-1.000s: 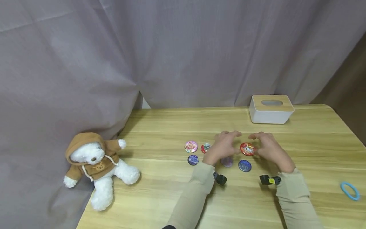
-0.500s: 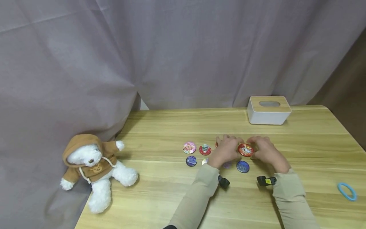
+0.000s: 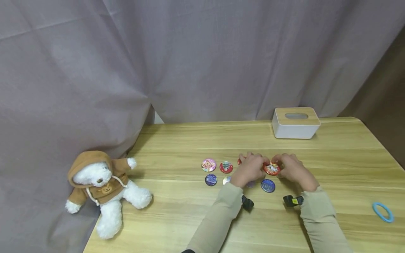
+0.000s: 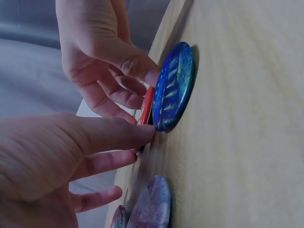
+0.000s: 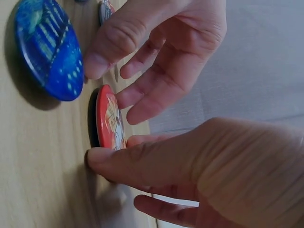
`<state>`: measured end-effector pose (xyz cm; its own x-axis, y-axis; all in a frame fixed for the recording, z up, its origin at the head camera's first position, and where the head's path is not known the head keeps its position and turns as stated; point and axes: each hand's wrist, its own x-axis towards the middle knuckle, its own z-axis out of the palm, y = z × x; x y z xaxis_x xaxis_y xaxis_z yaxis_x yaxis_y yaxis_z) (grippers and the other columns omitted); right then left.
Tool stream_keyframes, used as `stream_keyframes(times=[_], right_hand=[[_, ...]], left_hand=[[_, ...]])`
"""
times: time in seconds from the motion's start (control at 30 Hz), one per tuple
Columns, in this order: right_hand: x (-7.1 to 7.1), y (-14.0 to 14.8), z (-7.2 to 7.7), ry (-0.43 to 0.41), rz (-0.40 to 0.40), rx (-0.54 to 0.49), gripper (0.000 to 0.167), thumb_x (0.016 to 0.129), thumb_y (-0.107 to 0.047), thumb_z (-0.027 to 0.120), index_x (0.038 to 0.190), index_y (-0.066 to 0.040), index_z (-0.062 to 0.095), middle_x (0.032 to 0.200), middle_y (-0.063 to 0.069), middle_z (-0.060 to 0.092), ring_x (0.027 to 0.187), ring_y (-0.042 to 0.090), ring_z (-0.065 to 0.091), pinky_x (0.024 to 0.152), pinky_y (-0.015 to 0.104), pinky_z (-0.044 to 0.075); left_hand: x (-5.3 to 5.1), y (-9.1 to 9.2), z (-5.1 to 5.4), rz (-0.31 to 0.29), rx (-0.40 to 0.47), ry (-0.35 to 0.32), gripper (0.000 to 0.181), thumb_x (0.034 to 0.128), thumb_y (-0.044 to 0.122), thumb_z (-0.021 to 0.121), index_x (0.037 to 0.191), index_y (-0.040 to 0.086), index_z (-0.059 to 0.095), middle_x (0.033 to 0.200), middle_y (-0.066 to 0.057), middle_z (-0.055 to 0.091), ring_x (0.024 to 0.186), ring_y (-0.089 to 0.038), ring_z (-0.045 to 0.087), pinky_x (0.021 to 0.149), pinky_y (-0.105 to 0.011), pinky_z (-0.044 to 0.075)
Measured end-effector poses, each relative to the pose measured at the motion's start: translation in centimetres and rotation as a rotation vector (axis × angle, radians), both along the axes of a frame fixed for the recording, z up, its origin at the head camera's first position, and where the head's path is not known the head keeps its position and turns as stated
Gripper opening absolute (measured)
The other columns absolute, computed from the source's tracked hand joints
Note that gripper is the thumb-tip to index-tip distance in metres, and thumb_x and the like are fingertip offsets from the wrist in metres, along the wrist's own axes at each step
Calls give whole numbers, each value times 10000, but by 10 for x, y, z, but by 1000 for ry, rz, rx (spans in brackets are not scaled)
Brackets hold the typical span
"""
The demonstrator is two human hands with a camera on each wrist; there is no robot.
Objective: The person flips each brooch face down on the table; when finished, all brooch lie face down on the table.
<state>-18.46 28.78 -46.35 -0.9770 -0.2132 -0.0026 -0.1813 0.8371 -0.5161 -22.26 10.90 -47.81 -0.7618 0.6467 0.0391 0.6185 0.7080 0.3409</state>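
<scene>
In the head view my left hand (image 3: 250,169) and right hand (image 3: 295,170) meet at a red button badge (image 3: 271,168) with a printed picture. The right hand pinches its right edge, thumb and finger plain in the right wrist view. At the opposite edge, the left thumb and fingers (image 4: 111,159) close round the rim. The badge (image 5: 110,118) stands slightly tilted over the wood, with shadow under it. Just nearer to me lies a blue badge (image 3: 268,185), untouched. A purplish badge (image 4: 153,204) and another red badge (image 3: 239,161) are partly hidden by the left hand.
To the left lie a pink badge (image 3: 209,164), a red badge with a tree (image 3: 226,167), a dark blue badge (image 3: 211,180) and a pale badge (image 3: 226,180). A tissue box (image 3: 296,123), a teddy bear (image 3: 105,193) and a blue ring (image 3: 383,212) share the table.
Both hands have come in closer round the red badge and now hold its edges; a second ago their fingers were spread wider. Badges on the left have come into fuller view.
</scene>
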Motion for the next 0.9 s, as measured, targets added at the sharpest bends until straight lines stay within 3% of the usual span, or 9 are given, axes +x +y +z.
stream_keyframes(times=[0.23, 0.47, 0.73, 0.9], right_hand=[[0, 4, 3, -38, 57, -11, 464, 698, -1, 824, 1124, 74, 656, 995, 230, 682, 926, 424, 570, 790, 594, 433], [2, 8, 11, -91, 109, -61, 346, 799, -28, 782, 1106, 69, 655, 918, 118, 690, 809, 252, 606, 767, 489, 490], [2, 8, 11, -4, 68, -66, 161, 830, 49, 678, 983, 9, 705, 827, 42, 672, 755, 209, 599, 721, 457, 501], [3, 7, 12, 31, 54, -60, 102, 871, 34, 678, 957, -7, 713, 832, 47, 685, 753, 211, 601, 724, 484, 499]], left_hand=[[-2, -1, 3, 16, 8, 0, 376, 795, 132, 814, 1140, 270, 762, 1168, 127, 700, 1018, -152, 524, 1051, -665, 278], [-3, -2, 4, 37, 22, 5, 203, 833, 184, 808, 1011, 269, 759, 1065, 150, 713, 988, -123, 526, 1040, -582, 292], [-5, -5, 10, 35, 47, 41, 104, 879, 241, 779, 953, 291, 726, 906, 179, 712, 906, -98, 519, 975, -501, 321], [-5, -9, 16, 33, 70, 46, 96, 898, 260, 767, 985, 289, 738, 896, 178, 723, 885, -84, 512, 920, -419, 320]])
